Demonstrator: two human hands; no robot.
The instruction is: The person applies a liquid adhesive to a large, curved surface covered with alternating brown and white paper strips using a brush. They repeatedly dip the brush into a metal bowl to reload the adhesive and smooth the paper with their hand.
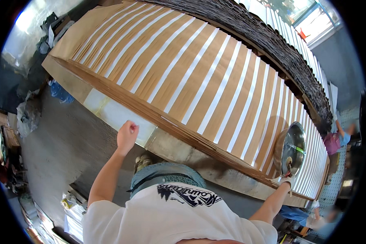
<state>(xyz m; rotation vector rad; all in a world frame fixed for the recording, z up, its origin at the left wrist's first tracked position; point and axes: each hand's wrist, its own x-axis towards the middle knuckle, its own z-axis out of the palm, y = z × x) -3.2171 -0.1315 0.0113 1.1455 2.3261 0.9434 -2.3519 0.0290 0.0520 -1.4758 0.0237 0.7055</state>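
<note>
I stand at a long table (110,110) covered with overlapping brown paper sheets (183,69), each with a white strip along one edge. My left hand (127,134) is bare, with its fingers curled shut. It rests at the near edge of the sheets where the pale table rim shows, and I see nothing in it. My right hand (286,179) wears a white glove and grips the handle of a brush (288,162). The brush head lies in a shiny metal bowl (293,146) that stands on the sheets at the right.
A second long row of dark stacked sheets (272,36) runs behind the table. Another person (333,140) in a pink top works at the far right end. Bags and clutter (28,114) lie on the grey floor to the left, and papers (73,207) lie by my feet.
</note>
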